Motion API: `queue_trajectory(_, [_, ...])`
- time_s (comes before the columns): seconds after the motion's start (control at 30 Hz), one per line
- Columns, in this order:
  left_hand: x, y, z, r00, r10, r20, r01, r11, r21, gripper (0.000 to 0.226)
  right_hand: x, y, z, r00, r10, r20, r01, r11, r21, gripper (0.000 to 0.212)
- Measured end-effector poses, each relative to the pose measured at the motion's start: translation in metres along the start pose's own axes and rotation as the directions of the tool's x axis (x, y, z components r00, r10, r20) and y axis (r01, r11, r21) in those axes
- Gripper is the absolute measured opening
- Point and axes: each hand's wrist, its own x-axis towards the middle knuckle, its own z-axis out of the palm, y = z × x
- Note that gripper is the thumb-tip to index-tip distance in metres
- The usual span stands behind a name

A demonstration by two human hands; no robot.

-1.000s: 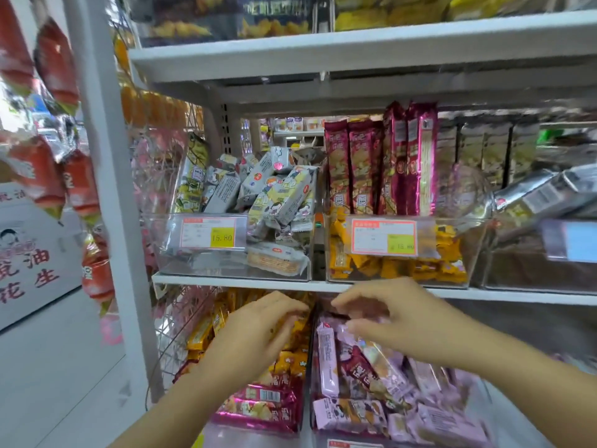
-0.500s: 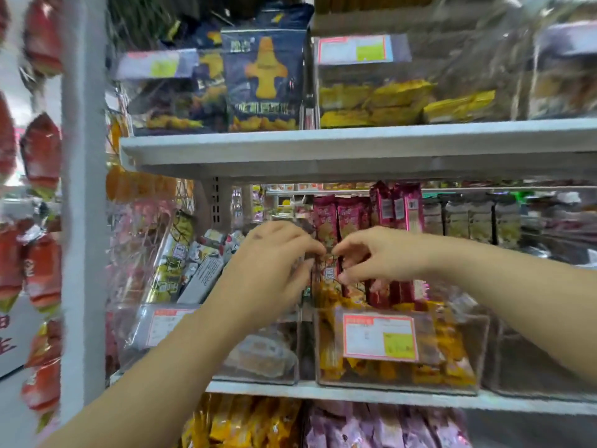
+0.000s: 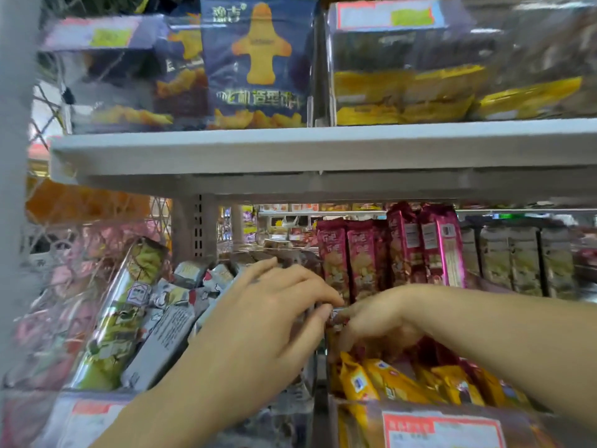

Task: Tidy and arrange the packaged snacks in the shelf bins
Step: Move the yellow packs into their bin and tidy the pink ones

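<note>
1. A white shelf board (image 3: 323, 147) crosses the view; every place below is given from it.
2. Both hands reach in under the shelf board, where two clear bins stand side by side.
3. The left hand (image 3: 268, 312) lies over the grey-white packets (image 3: 168, 328) in the left bin (image 3: 48, 415). Its fingers are stretched out and its grip is wide, closed round nothing.
4. The right hand (image 3: 378, 321) dips into the right bin (image 3: 355, 412) with fingers curled downward. They are among the packets, and I cannot tell whether its grip holds one.
5. The fingertips of the two hands nearly meet at the wall between the bins.
6. In the right bin, orange packets (image 3: 387, 383) lie heaped at the front. Magenta packets (image 3: 355, 263) stand upright behind them, their tops close under the shelf board.
7. A green-yellow packet (image 3: 119, 318) leans at the left end of the left bin.
8. A red-framed price tag (image 3: 442, 431) sits on the right bin's front wall.
9. Above the shelf board stands a dark blue bag (image 3: 258, 59) with a plane-shaped biscuit printed on it. Yellow packs (image 3: 403, 95) lie in the bin to its right.
</note>
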Motion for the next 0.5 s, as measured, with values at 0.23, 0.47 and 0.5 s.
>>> queue_trajectory(0.23, [-0.001, 0.001, 0.000, 1.000, -0.015, 0.013, 0.016, 1.000, -0.019, 0.025, 0.009, 0.010, 0.001, 0.994, -0.100, 0.048, 0.077, 0.935, 0.347, 0.015])
queue_trajectory(0.47, [-0.001, 0.003, -0.001, 0.999, -0.030, 0.045, 0.030, 1.000, -0.003, 0.028, -0.004, 0.008, 0.003, 0.992, -0.099, -0.079, 0.125, 0.878, 0.463, 0.008])
queue_trajectory(0.5, [-0.001, 0.004, -0.001, 0.998, -0.032, 0.048, 0.032, 0.999, 0.000, 0.029, -0.005, 0.008, 0.003, 0.992, -0.092, -0.086, 0.121, 0.882, 0.456, 0.008])
